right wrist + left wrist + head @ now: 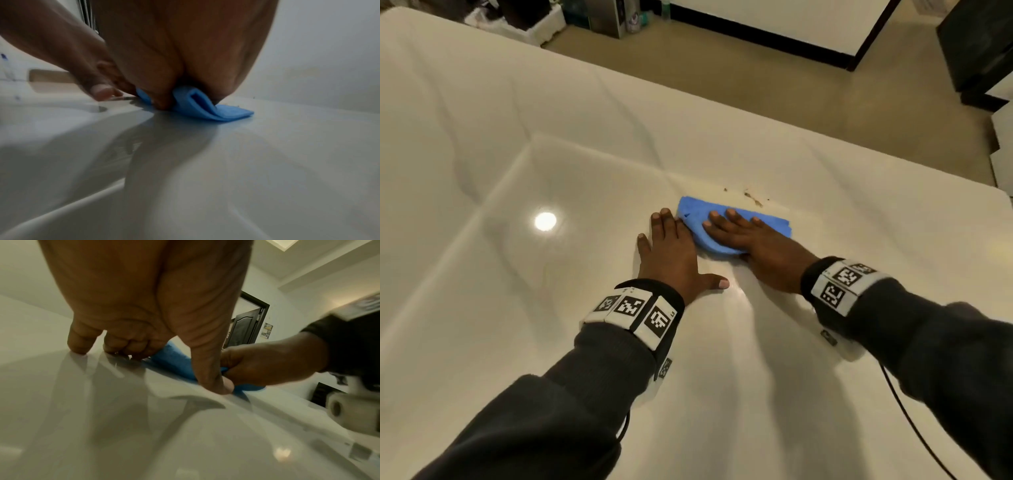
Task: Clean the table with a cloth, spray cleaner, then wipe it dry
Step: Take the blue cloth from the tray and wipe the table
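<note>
White table [722, 342]: folded blue cloth [695, 212] under flat right hand [753, 240]; left hand [671, 253] seemingly flat beside.

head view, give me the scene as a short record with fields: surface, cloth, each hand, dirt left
surface: glossy white table, a ceiling light reflected on it
cloth: folded blue cloth lying flat on the table
right hand: right hand flat on the cloth, fingers straight, pressing it down
left hand: left hand flat on the bare table beside the cloth, fingertips at its edge
dirt left: brown crumbs and smear just beyond the cloth's far edge
spray cleaner: not in view
</note>
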